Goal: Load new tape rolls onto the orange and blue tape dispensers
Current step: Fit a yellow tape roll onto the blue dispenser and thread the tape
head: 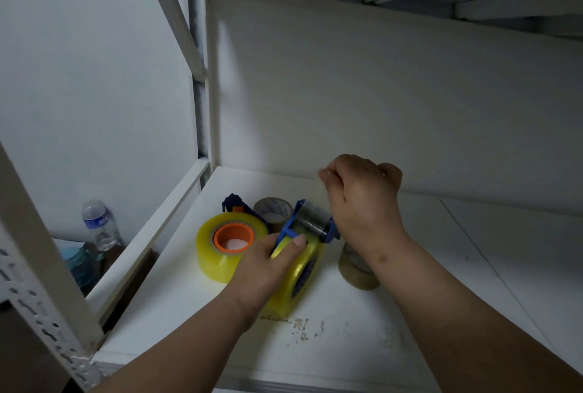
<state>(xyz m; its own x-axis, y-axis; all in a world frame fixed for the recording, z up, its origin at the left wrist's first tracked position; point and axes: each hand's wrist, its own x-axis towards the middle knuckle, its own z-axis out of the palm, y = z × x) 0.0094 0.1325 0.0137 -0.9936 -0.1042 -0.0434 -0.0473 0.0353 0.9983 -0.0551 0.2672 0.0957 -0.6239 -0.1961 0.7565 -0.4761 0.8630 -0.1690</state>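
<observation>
- yellow-tinted clear tape roll [298, 272] sits on the blue plastic tape dispenser [310, 224] at lower centre of the frame, standing on edge on the white shelf board [410, 313].
- left hand [268, 261] clamps roll and dispenser from the lower left, thumb on top.
- right hand [362, 194], upper right of the roller, pinches what looks like the clear tape end, drawn up and away.
- tape strip itself is barely visible.
- orange-cored roll [228, 244] lies flat just left; its dispenser is mostly hidden.

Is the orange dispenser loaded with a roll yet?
Loaded: a yellow tape roll sits around the orange dispenser core, lying flat on the shelf.
</observation>
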